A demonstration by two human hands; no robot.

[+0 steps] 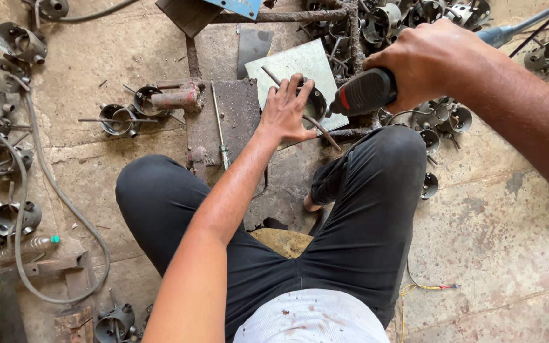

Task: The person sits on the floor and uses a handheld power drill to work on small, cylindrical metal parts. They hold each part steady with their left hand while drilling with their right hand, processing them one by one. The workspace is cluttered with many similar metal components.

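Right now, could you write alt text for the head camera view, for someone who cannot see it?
A person squats on a concrete workshop floor, left hand pressing a round metal part on a flat steel plate, right hand gripping a black power tool beside it. Similar round metal housings, a grey hose and a screwdriver lie around.

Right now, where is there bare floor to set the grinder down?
The concrete floor right of the right knee is bare. A smaller free patch lies between the hose and the dark steel plate. Crowded: metal cups under the right hand, and the left edge.
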